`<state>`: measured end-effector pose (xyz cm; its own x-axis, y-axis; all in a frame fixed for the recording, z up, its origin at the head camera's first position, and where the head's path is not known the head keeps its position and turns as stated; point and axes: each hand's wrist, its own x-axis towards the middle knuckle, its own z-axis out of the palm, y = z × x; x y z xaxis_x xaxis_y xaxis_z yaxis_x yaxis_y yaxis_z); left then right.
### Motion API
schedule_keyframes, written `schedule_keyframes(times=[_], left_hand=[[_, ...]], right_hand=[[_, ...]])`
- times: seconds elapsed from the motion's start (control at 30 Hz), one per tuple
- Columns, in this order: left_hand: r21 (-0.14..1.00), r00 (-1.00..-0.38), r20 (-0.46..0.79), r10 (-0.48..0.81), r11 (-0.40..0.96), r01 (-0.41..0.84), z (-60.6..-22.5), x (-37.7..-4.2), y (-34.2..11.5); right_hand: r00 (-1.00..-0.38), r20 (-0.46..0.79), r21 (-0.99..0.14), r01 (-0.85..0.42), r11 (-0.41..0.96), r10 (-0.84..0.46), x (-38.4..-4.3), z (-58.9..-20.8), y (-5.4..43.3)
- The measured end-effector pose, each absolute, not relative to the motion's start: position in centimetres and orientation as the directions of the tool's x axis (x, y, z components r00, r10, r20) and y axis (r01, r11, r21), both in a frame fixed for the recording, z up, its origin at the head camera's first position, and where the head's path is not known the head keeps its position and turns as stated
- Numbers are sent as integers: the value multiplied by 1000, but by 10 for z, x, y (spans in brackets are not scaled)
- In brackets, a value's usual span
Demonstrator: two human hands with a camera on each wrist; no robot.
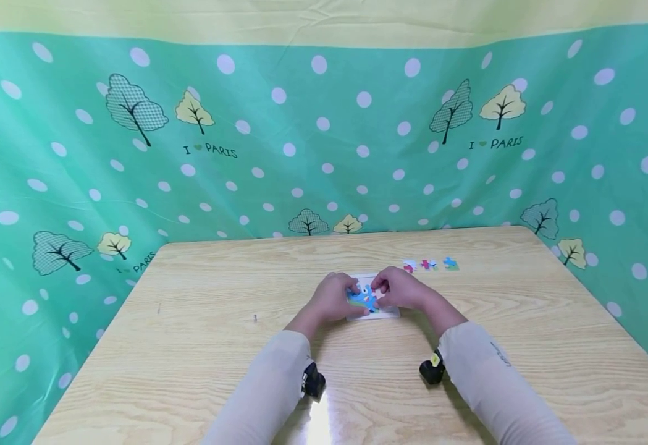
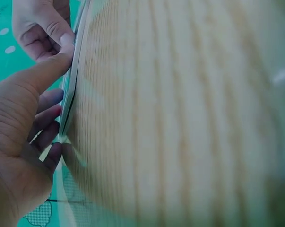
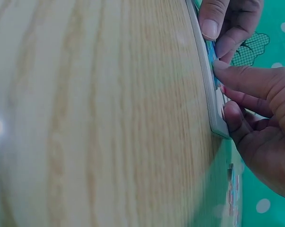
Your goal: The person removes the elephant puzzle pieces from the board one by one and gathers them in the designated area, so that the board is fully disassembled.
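A small jigsaw puzzle board (image 1: 386, 313) with a pale frame lies flat on the table, showing a blue picture with an eye. My left hand (image 1: 332, 296) holds its left side, thumb along the near edge and curved fingers over the picture. At the right part of the board, my right hand (image 1: 404, 288) pinches a pinkish puzzle piece (image 1: 379, 295) between thumb and fingers, low against the picture. The fingers largely cover that piece. Edge-on, the board (image 3: 209, 90) shows in the right wrist view beside my right hand (image 3: 263, 111).
Loose puzzle pieces lie behind and right of the board: a pink and white one (image 1: 409, 266), a pink one (image 1: 429, 264) and a blue-green one (image 1: 450, 264). A small dark mark (image 1: 255, 318) is on the wooden table (image 1: 201, 358). A green dotted curtain (image 1: 324, 167) hangs behind.
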<state>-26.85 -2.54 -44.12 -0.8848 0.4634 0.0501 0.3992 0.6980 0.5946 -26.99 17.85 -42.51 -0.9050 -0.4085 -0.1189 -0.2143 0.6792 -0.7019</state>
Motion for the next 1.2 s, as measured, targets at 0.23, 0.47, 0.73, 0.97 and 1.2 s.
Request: schedule_keyframes(times=[0.23, 0.47, 0.73, 0.97, 1.2], left_hand=[[607, -884, 63, 462, 686, 401, -440, -267, -25], [586, -884, 63, 464, 699, 409, -440, -268, -24], [578, -880, 68, 470, 700, 419, -442, -268, -24], [581, -885, 53, 463, 706, 404, -442, -267, -24], [573, -882, 40, 469, 713, 405, -443, -268, -25]], right_hand=[[-910, -121, -717, -196, 669, -396, -270, -427, 180], [-927, -82, -773, -172, 610, -365, -268, -429, 181], [-949, -29, -822, -156, 547, -315, -264, -435, 188], [-964, -42, -858, -100, 504, -263, -261, -437, 197], [-972, -43, -887, -69, 457, -231, -254, -435, 204]])
